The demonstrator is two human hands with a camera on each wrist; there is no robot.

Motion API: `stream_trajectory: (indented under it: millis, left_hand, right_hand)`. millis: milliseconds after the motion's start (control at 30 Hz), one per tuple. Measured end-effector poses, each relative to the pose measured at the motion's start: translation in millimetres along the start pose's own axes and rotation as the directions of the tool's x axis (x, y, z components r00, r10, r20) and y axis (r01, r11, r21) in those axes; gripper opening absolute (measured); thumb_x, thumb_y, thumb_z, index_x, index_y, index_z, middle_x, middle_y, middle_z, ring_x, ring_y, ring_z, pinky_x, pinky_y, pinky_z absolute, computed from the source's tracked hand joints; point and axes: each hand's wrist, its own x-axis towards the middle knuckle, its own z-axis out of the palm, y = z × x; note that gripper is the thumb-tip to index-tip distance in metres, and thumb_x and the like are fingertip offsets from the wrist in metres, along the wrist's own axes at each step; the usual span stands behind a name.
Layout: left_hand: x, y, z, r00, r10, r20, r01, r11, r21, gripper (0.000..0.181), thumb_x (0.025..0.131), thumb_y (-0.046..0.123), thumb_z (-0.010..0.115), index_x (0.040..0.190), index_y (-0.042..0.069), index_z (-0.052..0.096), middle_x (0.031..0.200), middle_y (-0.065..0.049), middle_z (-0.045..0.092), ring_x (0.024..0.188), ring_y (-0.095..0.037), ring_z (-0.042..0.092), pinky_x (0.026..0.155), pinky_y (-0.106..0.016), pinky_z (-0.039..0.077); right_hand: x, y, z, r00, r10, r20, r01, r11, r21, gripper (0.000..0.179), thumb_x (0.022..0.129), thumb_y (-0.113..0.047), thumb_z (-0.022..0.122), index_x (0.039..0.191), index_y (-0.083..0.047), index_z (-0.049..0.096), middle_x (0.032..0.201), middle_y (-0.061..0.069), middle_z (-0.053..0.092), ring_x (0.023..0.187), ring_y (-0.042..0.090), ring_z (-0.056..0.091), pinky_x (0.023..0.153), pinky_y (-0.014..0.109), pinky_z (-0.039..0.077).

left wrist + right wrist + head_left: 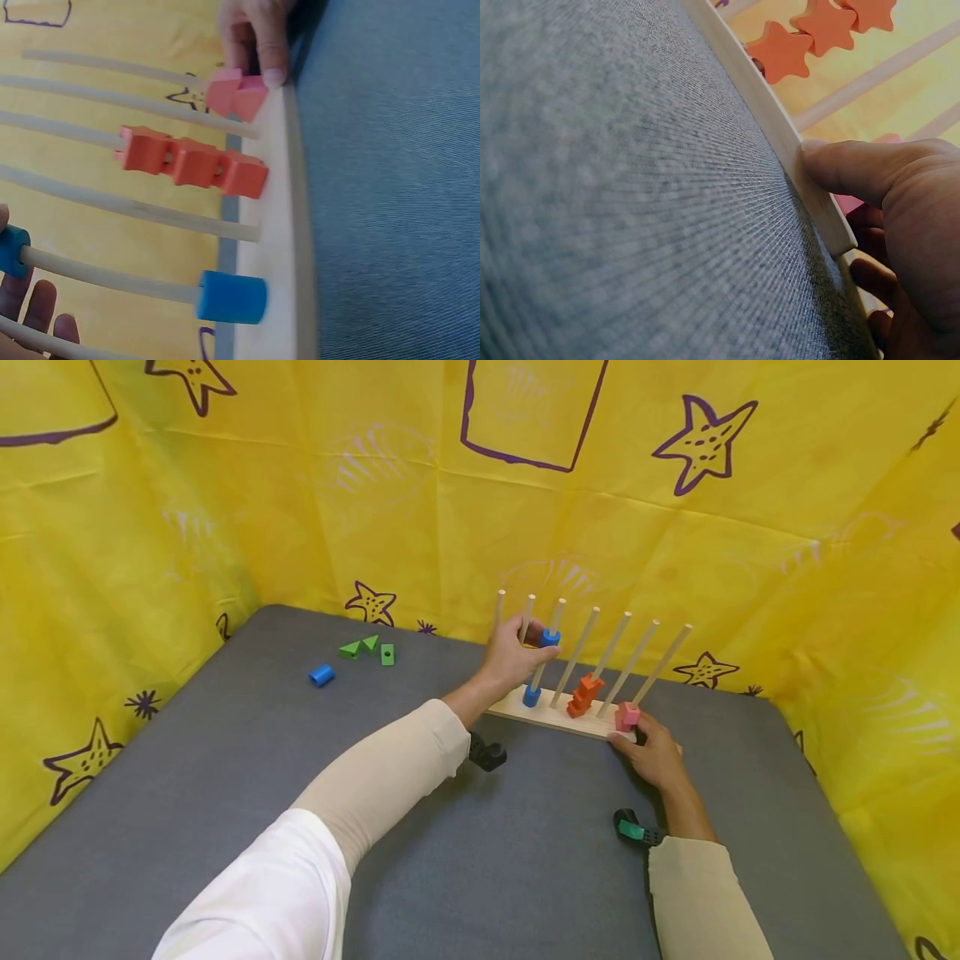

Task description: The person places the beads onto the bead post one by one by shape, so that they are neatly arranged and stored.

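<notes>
A wooden base [551,718] with several upright pegs stands near the back of the table. My left hand [512,662] pinches a blue cylinder [551,638] that sits around a peg, near its upper part. Lower on that same peg a second blue cylinder [234,297] rests against the base. With thumb and fingers, my right hand [657,758] grips the base's right end; in the right wrist view its thumb [847,165] lies on the base edge. Orange star blocks [585,695] are stacked on a middle peg. Pink blocks [627,716] sit on the rightmost peg, beside the right hand.
Another blue cylinder [322,675] lies on its side at the table's left. Behind it are green triangular blocks [350,649] and a green rectangular block [387,654] with a hole. A yellow patterned cloth [420,527] hangs around the grey tabletop [480,860].
</notes>
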Motion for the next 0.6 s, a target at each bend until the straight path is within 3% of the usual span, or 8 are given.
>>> stream_trajectory:
  millis: [433,600]
  left_hand:
    - [-9.9,-34.3,5.7,0.996,-0.093,-0.018,0.093,0.995,0.03,0.032,0.08,0.009,0.08,0.105,0.003,0.061,0.099,-0.007,0.06,0.096,-0.022,0.057,0.082,-0.032,0.049]
    - [-13.3,-43.6,7.2,0.992,-0.122,-0.026,0.124,0.988,0.089,0.033,0.08,0.013,0.081,0.105,0.005,0.061,0.1,-0.005,0.06,0.098,-0.021,0.057,0.085,-0.033,0.048]
  right_hand:
    - [0.7,-2,-1,1.0,0.006,0.01,-0.006,1.0,-0.001,0.049,0.092,-0.029,0.067,0.13,0.0,0.054,0.139,0.026,0.046,0.126,0.048,0.039,0.091,0.068,0.02]
    - [0.7,-1,-1,1.0,0.0,0.006,0.0,1.0,0.0,0.047,0.092,-0.027,0.068,0.128,0.0,0.055,0.138,0.026,0.047,0.126,0.047,0.04,0.091,0.068,0.021]
